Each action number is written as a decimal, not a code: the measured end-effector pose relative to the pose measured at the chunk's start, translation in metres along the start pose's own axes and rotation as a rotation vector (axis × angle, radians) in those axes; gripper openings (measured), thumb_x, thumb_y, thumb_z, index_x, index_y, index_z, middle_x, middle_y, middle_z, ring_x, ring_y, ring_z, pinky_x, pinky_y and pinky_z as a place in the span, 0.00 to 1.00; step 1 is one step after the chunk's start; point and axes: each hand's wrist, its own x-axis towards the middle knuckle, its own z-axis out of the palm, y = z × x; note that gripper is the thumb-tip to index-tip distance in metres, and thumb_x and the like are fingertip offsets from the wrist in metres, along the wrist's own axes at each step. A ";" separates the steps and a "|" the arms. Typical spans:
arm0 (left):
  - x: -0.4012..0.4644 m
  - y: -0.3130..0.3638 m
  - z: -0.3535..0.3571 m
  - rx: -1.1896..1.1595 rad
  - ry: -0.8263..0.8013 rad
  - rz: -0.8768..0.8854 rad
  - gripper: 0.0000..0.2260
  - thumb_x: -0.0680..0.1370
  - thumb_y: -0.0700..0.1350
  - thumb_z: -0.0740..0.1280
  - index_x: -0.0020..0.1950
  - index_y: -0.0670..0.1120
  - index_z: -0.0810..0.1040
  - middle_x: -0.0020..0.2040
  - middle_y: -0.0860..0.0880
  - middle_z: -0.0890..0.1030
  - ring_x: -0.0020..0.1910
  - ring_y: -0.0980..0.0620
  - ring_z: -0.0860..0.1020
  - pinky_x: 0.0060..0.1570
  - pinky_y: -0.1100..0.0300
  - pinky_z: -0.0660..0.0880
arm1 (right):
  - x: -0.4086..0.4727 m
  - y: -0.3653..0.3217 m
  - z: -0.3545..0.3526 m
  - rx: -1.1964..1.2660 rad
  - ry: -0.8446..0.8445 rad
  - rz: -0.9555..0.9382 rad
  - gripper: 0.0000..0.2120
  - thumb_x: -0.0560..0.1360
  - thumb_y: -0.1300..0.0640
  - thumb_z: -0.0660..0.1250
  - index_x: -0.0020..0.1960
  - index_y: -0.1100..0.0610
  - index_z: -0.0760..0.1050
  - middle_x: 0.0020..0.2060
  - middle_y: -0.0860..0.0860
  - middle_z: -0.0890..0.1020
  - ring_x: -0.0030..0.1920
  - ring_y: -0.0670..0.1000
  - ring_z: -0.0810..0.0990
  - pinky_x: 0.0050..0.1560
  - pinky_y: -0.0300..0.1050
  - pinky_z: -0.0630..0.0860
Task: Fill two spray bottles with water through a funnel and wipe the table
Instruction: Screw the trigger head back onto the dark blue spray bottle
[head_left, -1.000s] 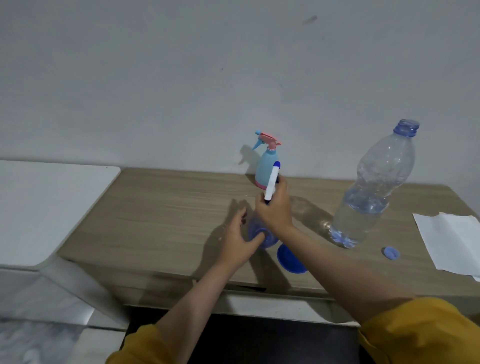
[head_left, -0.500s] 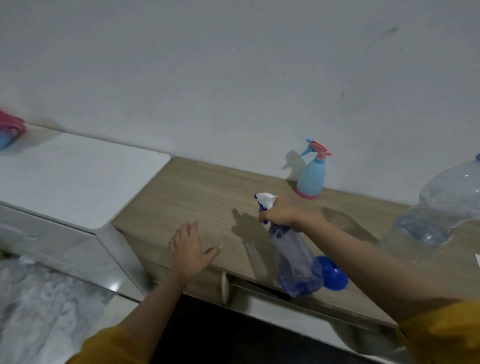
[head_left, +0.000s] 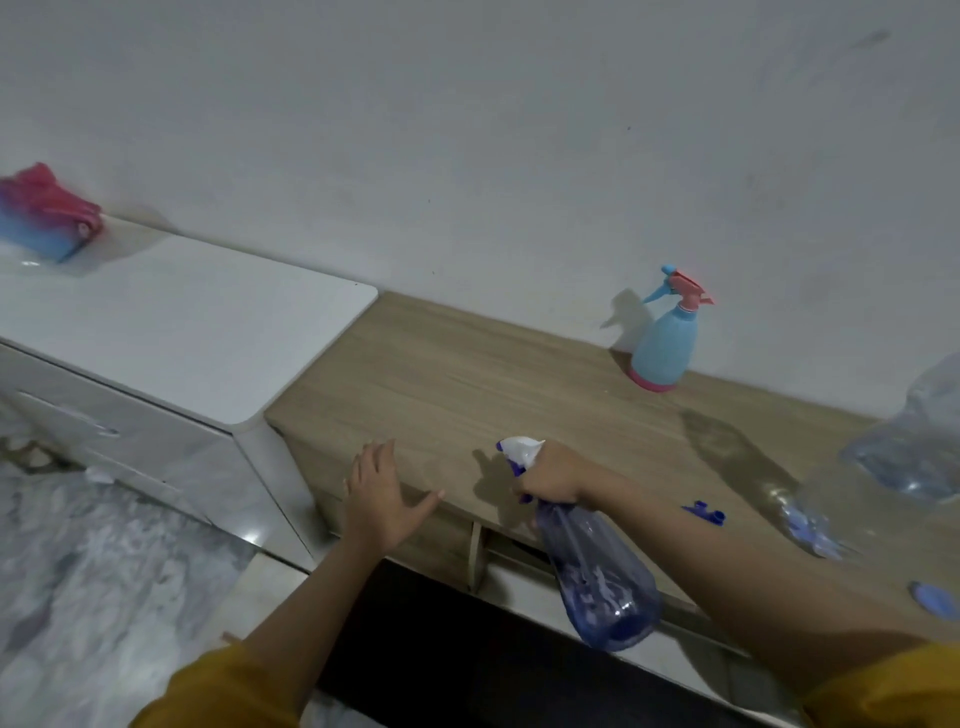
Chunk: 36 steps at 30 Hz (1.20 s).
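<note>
Purple spray bottle held off the tabletop edge.
Right hand (head_left: 553, 475) fingers clamped on the tilted purple spray bottle (head_left: 597, 566) neck; left hand (head_left: 382, 493), fingers spread and empty, hovers left of it above the tabletop (head_left: 493, 384); blue spray bottle (head_left: 667, 338) stands beyond.

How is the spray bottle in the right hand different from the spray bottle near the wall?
The held spray bottle is clear bluish with a white head; the light blue spray bottle is opaque with a pink head and base. The held one is tilted in the right hand, off the wooden table; the other stands upright on it, untouched. Both have trigger heads.
</note>
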 end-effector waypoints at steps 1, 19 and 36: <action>-0.001 0.000 0.001 0.004 -0.004 0.000 0.44 0.67 0.64 0.71 0.73 0.41 0.61 0.73 0.38 0.63 0.73 0.39 0.60 0.69 0.45 0.61 | 0.000 0.000 0.006 -0.043 -0.029 0.002 0.24 0.72 0.64 0.64 0.67 0.51 0.71 0.56 0.52 0.79 0.53 0.53 0.76 0.41 0.33 0.68; -0.003 0.044 0.030 -0.085 -0.040 0.149 0.48 0.63 0.72 0.57 0.74 0.43 0.59 0.74 0.40 0.62 0.74 0.41 0.59 0.72 0.46 0.58 | -0.040 0.084 -0.020 0.285 0.290 0.267 0.09 0.65 0.70 0.59 0.38 0.57 0.65 0.31 0.60 0.73 0.31 0.63 0.81 0.33 0.49 0.71; -0.001 0.176 0.023 -0.827 -0.326 0.420 0.34 0.68 0.57 0.73 0.70 0.59 0.60 0.69 0.58 0.69 0.68 0.61 0.68 0.66 0.61 0.68 | -0.005 0.039 -0.101 0.719 0.806 -0.046 0.17 0.69 0.42 0.72 0.49 0.53 0.76 0.39 0.59 0.84 0.38 0.62 0.84 0.39 0.56 0.81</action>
